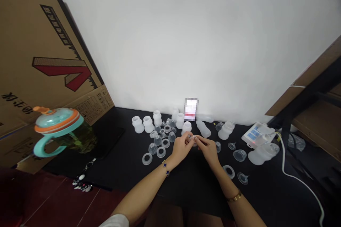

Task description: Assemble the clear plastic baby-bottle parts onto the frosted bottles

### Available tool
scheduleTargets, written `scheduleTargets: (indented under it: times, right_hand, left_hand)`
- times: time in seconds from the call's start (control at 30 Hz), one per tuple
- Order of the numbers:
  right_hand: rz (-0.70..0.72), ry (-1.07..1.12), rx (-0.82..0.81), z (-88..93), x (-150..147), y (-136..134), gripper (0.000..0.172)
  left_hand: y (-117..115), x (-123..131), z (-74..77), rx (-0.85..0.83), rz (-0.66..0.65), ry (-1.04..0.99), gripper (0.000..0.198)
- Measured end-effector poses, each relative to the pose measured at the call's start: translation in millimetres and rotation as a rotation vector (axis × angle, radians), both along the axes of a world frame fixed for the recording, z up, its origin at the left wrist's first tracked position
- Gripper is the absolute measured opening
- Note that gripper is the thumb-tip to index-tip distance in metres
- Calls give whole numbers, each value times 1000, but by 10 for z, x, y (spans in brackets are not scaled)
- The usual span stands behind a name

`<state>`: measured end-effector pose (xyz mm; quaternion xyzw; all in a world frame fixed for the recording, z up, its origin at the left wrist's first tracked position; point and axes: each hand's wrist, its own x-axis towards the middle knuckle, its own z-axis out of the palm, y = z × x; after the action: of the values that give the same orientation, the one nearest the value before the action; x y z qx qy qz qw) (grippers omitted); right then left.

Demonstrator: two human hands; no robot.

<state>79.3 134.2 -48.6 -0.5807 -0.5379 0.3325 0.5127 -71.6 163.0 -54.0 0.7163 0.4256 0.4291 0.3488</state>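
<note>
My left hand (181, 148) and my right hand (209, 150) meet over the black table. Both are closed, with fingertips pinched on a small translucent bottle collar ring (195, 140); the fingers partly cover it, and I cannot tell whether a teat sits in it. Just behind stands a frosted baby bottle (187, 127) without a top. Left of my left hand lie several loose collar rings (161, 152) and clear domed caps (152, 148). Right of my right hand are another collar ring (228, 172), clear teats (243, 178) and a domed cap (239, 155).
Several open bottles (137, 125) stand at the back. A lit phone (191, 109) leans on the wall. On the right are a capped bottle (263, 154), a white box (258, 134) and a cable (295, 176). A lidded jug (66, 131) stands left before a carton (39, 60).
</note>
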Motion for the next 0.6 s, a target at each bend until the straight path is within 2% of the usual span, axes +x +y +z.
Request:
scheduleTargets:
  times: [0.6]
  right_hand:
    - [60,-10,79,-50,-54,-27,36]
  left_hand:
    - [-28,4,12,-18,-29,-5,16]
